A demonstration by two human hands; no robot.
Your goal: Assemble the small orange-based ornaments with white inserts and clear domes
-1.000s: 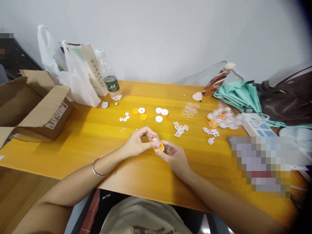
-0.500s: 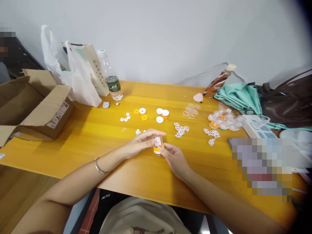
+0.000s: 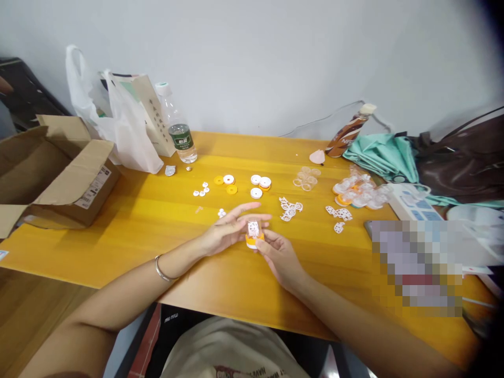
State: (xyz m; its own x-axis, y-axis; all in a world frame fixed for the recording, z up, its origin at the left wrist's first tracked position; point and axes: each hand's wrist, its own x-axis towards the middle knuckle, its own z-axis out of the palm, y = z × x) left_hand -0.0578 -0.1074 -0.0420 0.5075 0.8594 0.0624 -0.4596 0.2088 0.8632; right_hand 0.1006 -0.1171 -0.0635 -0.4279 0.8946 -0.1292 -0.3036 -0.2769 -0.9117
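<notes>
Between my hands stands a small round orange-and-white toy part (image 3: 254,241) with a white patterned piece upright on top of it. My right hand (image 3: 281,258) grips the orange-and-white base from the right, its thumb at the front. At the left side, my left hand (image 3: 226,233) has its fingers stretched out and apart behind and beside the patterned piece; whether a fingertip touches it I cannot tell. Beyond the hands lie white lattice pieces (image 3: 289,208), white discs (image 3: 256,193) with orange parts, and tiny white pieces (image 3: 221,212).
Clear rings (image 3: 305,178), more lattice pieces (image 3: 339,213) and a pile of clear-and-orange parts (image 3: 358,190) lie to the right. A cardboard box (image 3: 84,184), a plastic bag (image 3: 134,136) and a water bottle (image 3: 181,137) stand left. A brown bottle (image 3: 346,134) leans at the back.
My left hand's fingers have spread and its thumb has drawn back from the patterned piece, which shows more fully. My right hand keeps its grip on the base.
</notes>
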